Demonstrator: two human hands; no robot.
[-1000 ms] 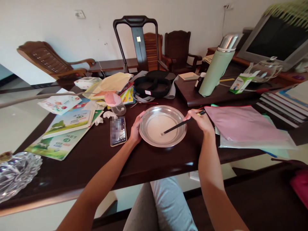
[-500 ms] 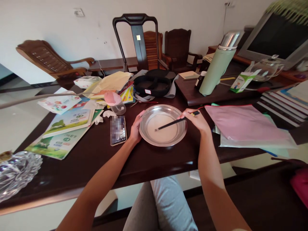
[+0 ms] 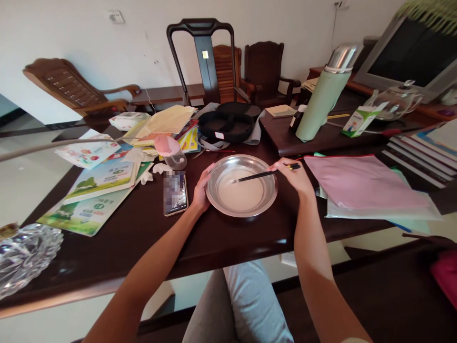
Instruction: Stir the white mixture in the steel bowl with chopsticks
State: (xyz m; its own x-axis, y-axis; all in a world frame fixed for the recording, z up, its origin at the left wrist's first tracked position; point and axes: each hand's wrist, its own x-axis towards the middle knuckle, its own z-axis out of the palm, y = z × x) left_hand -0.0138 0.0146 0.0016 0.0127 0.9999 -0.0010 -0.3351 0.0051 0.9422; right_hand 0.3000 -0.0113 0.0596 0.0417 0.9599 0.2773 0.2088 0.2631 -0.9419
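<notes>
A shallow metal bowl (image 3: pixel 213 202) stands on the dark table, with a pale, cloudy mixture (image 3: pixel 246 194) in it. My left hand (image 3: pixel 203 191) grips the bowl's left rim. In my right hand (image 3: pixel 293 175), at the bowl's right side, is a pair of black chopsticks (image 3: pixel 255 176) with gold bands near the top. Their tips reach down into the mixture, left of the bowl's middle. The fingers of both hands are partly hidden.
A phone (image 3: pixel 175 193) lies left of the bowl, with booklets (image 3: pixel 103 181) beyond it. Behind stand a pink-lidded cup (image 3: pixel 169 150) and a black case (image 3: pixel 228 126). At right are a pink pouch (image 3: pixel 357 181) and a green thermos (image 3: pixel 323 102) on a raised board.
The chopsticks' tips have moved up and slightly right within the mixture, and the chopsticks lie flatter. My right hand has shifted slightly right; my left hand keeps its hold on the rim.
</notes>
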